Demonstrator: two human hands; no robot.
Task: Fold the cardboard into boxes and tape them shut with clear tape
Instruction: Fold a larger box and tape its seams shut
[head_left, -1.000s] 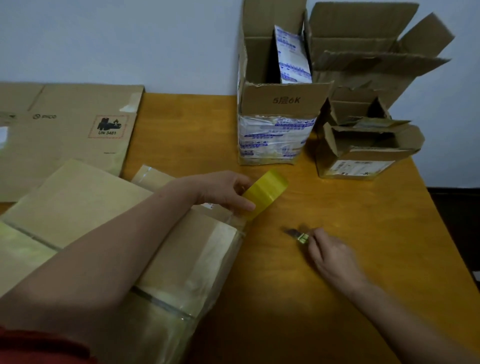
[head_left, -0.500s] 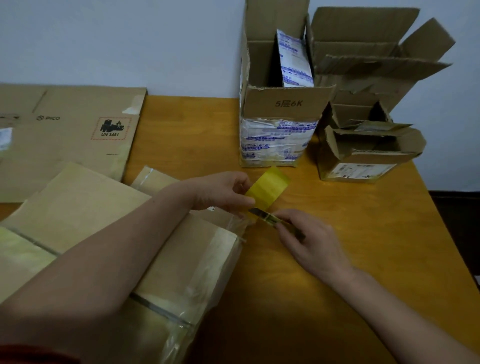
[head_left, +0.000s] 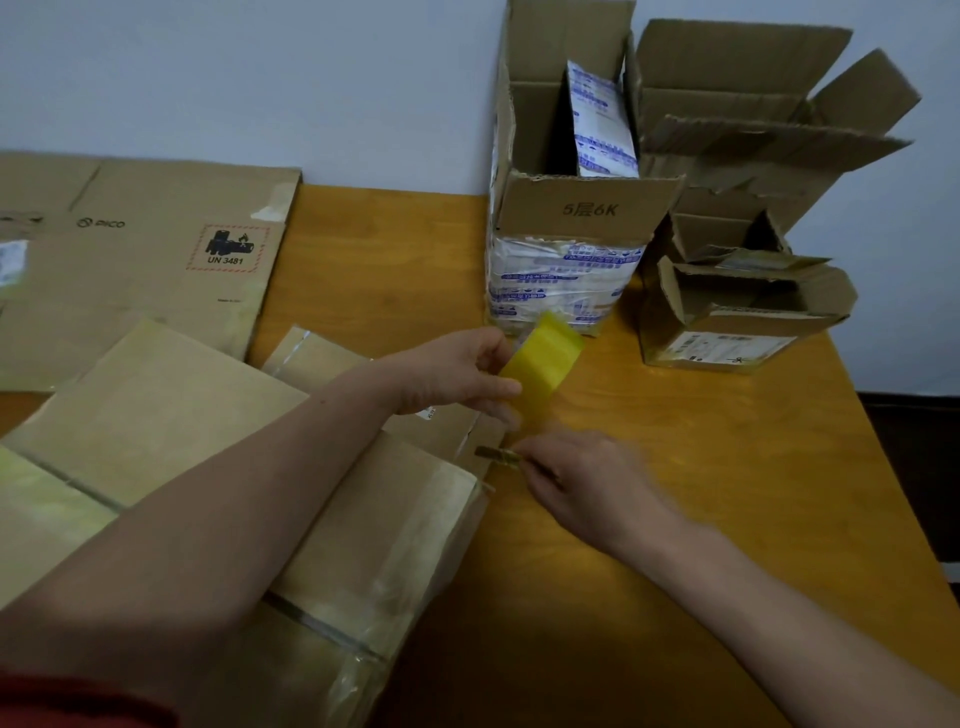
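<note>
A wooden table set against a pale wall is recorded. On its left a flat cardboard sheet is laid out, not yet folded. At the back right several open boxes are stood together, well clear of the work.

The box in hand is laid at the near left of the table, its faces already covered with glossy tape. The left forearm is extended across it in the view.

The left hand is closed round the tape roll, which is held raised just beyond the box's far right corner. It is judged that the roll is held up so that a strip is kept taut between roll and box. The strip itself is blurred and cannot be confirmed.

The right hand is pinched on a small cutter, whose tip is pointed left at that corner, just below the roll. The tool is too blurred to be identified with certainty. It is judged to be held there so that the tape may be severed close to the box.

The two hands are near each other and not touching. The roll is gripped in the left hand, just above the right. The box lies just beside the right hand. Cutting is judged the step in hand.
</note>
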